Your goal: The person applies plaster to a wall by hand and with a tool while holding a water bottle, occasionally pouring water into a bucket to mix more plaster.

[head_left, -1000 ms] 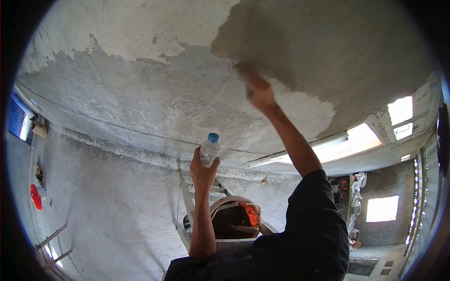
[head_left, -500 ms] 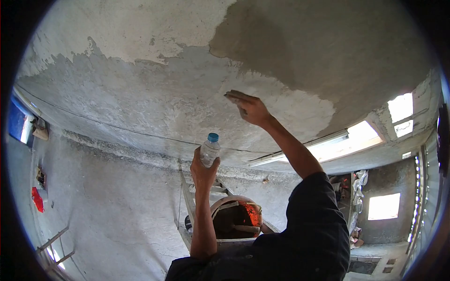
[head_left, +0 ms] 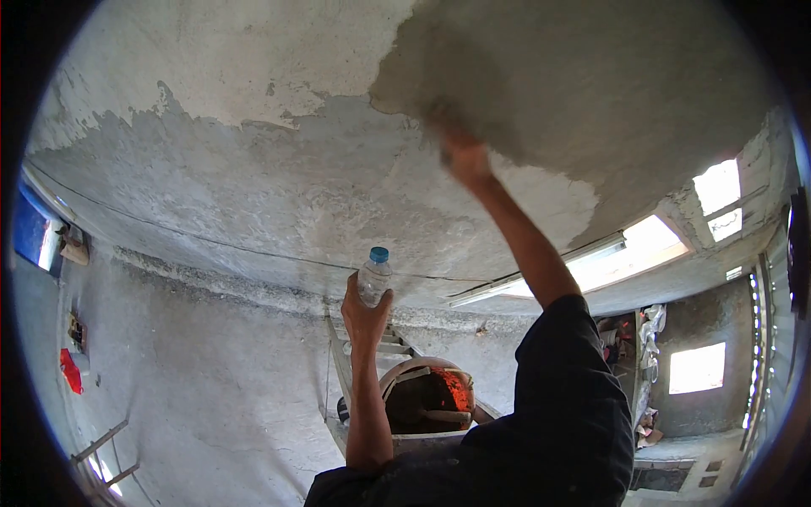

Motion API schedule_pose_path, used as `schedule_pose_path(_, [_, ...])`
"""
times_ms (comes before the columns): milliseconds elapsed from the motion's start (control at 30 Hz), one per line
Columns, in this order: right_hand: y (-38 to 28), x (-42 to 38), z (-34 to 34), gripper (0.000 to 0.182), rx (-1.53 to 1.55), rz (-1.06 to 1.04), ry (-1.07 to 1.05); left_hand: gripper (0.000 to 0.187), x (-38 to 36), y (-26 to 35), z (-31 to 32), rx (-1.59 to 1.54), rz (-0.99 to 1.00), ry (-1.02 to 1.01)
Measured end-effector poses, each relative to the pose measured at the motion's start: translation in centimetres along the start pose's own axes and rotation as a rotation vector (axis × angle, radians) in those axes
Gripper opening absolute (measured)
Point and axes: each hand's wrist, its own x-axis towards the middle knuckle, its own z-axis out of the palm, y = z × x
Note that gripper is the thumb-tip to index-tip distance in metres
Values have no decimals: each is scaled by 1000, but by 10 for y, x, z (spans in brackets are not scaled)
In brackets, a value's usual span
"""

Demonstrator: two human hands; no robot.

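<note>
My left hand point(head_left: 365, 319) is closed round a clear plastic bottle point(head_left: 374, 279) with a blue cap, held upright in front of the wall. Higher up, my right hand point(head_left: 465, 156) reaches to the plastered wall point(head_left: 329, 186), near the edge of a darker, damp-looking patch point(head_left: 541, 84). Motion smears its fingers, and I cannot make out whether anything is in them. Below my left hand, a bucket point(head_left: 469, 376) holds dark material and a tool with a pale handle point(head_left: 446, 416).
Behind the bucket stands a ladder point(head_left: 337, 346). A thin cable point(head_left: 211, 242) runs along the wall. Bright openings point(head_left: 650, 245) break the wall at the right. A red object point(head_left: 71, 370) hangs at the far left, above another ladder point(head_left: 100, 444).
My right hand has moved up, to the edge of the dark patch, and is now blurred. My left hand still grips the bottle in nearly the same place.
</note>
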Motion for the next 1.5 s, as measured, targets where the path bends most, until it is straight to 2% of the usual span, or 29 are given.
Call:
schedule_pose_path(67, [-19, -31, 16, 56, 248, -65, -292, 54, 1, 0, -1, 4, 1, 6])
schedule_pose_path(100, [-34, -33, 9, 56, 380, -76, -207, 54, 1, 0, -2, -17, 7, 1])
schedule_pose_path(133, [-37, -24, 1, 56, 384, -83, -208, 54, 1, 2, -1, -41, 10, -3])
schedule_pose_path(200, [-43, -13, -23, 54, 355, 162, -5, 56, -1, 6, 0, 14, 19, 7])
schedule_pose_path(267, [-32, 14, -55, 54, 187, 219, 259, 57, -3, 9, -2, 76, 32, 6])
schedule_pose_path(333, [-14, 38, -76, 55, 163, 212, 552, 58, -3, 12, -2, 10, -21, -22])
schedule_pose_path(367, [-4, 44, -75, 55, 163, 211, 551, 58, -3, 11, -2, 9, -21, -21])
schedule_pose_path(433, [9, 45, -67, 56, -67, 34, 589, 58, -2, 8, -2, -15, 15, -28])
schedule_pose_path(500, [13, 10, -24, 56, -81, 95, 291, 58, -2, 4, 0, 11, 24, -12])
schedule_pose_path(600, [-19, -28, 12, 53, 148, -23, -69, 57, 0, 3, -1, 29, 34, 5])
schedule_pose_path(633, [-32, -30, 14, 52, 297, -32, -44, 57, 0, 3, -2, 27, 32, -1])
schedule_pose_path(667, [-35, -28, 10, 52, 300, -35, -43, 57, 0, 5, -3, 27, 32, 3])
schedule_pose_path(733, [-48, -11, -19, 51, 235, 75, 173, 57, -3, 10, -2, 27, 19, 5])
schedule_pose_path(833, [-24, 28, -59, 52, 113, 178, 547, 57, -2, 4, 1, 22, 18, -24])
schedule_pose_path(867, [-10, 39, -63, 52, 112, 180, 548, 57, -3, 4, 0, 23, 19, -26])
schedule_pose_path(933, [12, 55, -69, 55, -80, 51, 738, 56, -3, 6, 0, 6, 6, -21])
schedule_pose_path(967, [14, 48, -60, 55, -84, 51, 739, 56, -3, 6, 1, 5, 8, -24])
schedule_pose_path(1033, [16, 19, -20, 59, 3, 80, 395, 55, -2, 3, 0, 23, 49, -6])
schedule_pose_path(1100, [-9, -11, 4, 62, 61, 108, 39, 55, 0, 2, 0, 24, 43, -8])
schedule_pose_path(1167, [-36, -22, 8, 60, 350, 7, -8, 56, -1, 1, -1, 27, 31, -8])
schedule_pose_path(1200, [-41, -23, 4, 60, 352, 4, -7, 56, -1, 1, -1, 23, 23, -13])
schedule_pose_path(1267, [-47, -14, -16, 55, 336, 37, 144, 57, -1, 3, 0, 19, 10, -13])
schedule_pose_path(1300, [-49, -4, -29, 51, 269, 113, 268, 57, -2, 6, -1, 26, 7, -23])
schedule_pose_path(1333, [-38, 6, -37, 50, 206, 99, 400, 57, -3, 8, -1, 33, 6, -36])
schedule_pose_path(1367, [-30, 13, -49, 44, 155, 169, 439, 57, -4, 7, 0, 35, 5, -39])
schedule_pose_path(1433, [-10, 40, -70, 44, -86, 21, 623, 58, -3, 5, 0, 7, 20, -19])
schedule_pose_path(1467, [-1, 42, -66, 44, -87, 19, 624, 58, -2, 6, 0, 6, 22, -19])
schedule_pose_path(1500, [9, 38, -56, 52, -57, 75, 598, 58, -2, 6, -2, 18, 22, -25])
